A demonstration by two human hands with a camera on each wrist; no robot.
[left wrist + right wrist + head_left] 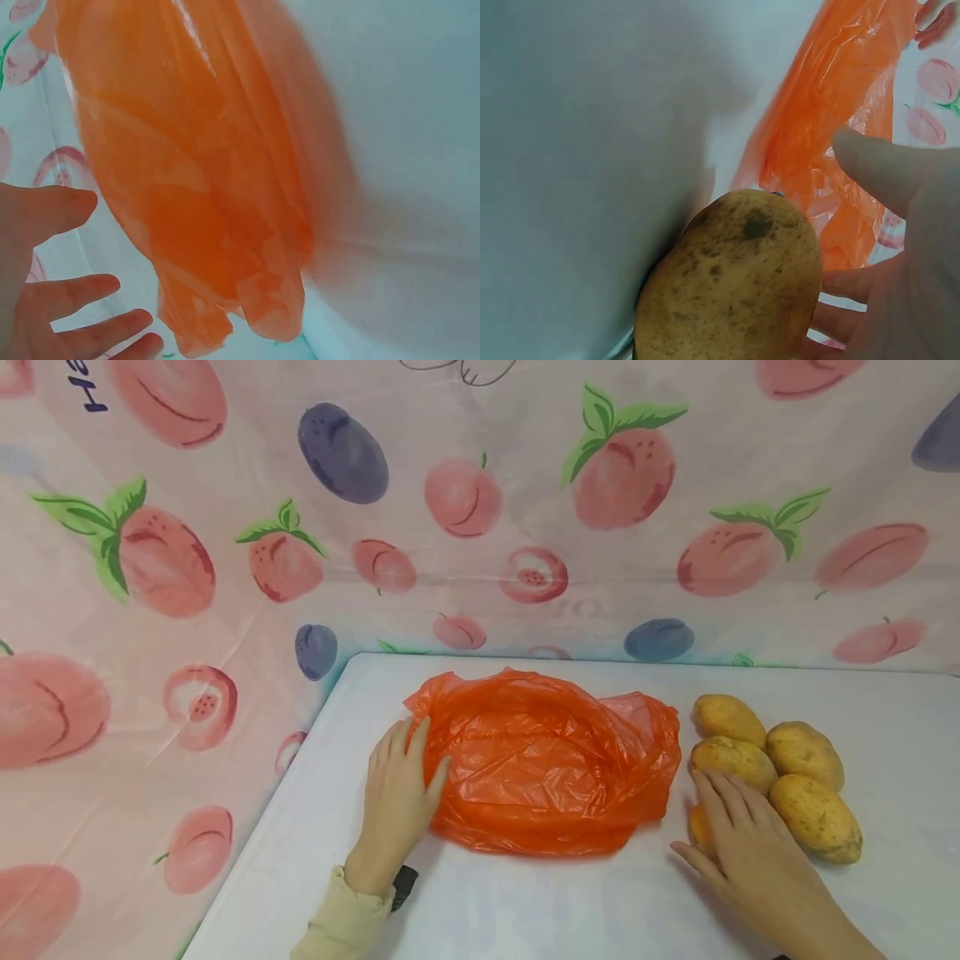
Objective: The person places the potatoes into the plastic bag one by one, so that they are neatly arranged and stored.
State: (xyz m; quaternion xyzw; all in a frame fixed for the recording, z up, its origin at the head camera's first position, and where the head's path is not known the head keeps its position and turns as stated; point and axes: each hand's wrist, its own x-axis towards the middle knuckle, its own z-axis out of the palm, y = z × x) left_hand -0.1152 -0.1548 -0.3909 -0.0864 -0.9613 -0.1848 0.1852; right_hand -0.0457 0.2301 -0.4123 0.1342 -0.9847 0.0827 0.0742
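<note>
An orange plastic bag (525,768), crinkled and thin, lies spread on the table with its mouth opened wide. My left hand (397,785) is at the bag's left edge, fingers spread; in the left wrist view the fingers (90,289) look apart from the bag (180,150). Several yellow potatoes (813,818) lie grouped to the right of the bag. Over the nearest-left potato (702,831), partly covered, reaches my right hand (757,852), its fingers extended and thumb held away. The right wrist view shows a brown-spotted potato (731,277) beside that hand; whether they touch I cannot tell.
The white table (262,893) ends at the back and left against a hanging cloth (465,577) printed with fruit. A dark band (403,887) is on my left wrist, below a beige sleeve (341,918).
</note>
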